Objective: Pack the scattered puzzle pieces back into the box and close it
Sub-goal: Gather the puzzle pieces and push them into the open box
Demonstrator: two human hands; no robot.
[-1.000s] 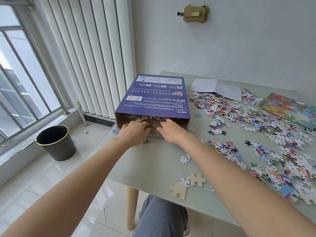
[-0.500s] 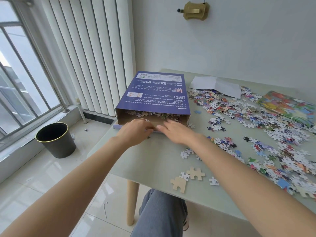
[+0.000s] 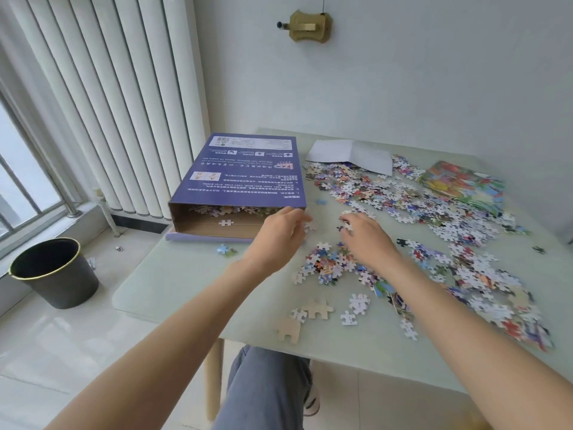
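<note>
Open-ended purple box [image 3: 245,172], both hands [image 3: 279,234] over scattered puzzle pieces [image 3: 403,206], fingers seemingly loose

Both forearms bare, no sleeves in view, no watch or rings visible. Left hand [image 3: 277,235] and right hand [image 3: 367,238] ungloved. Below near edge of desk [image 3: 173,293]: leg in loose grey-blue trousers [image 3: 263,389] (fabric softly creased), beside it light shoe [image 3: 311,401] with dark trim, partly hidden.

The purple box [image 3: 245,172] bears upside-down print: letters A, B, C, D in a grid; the rest illegible.
</note>
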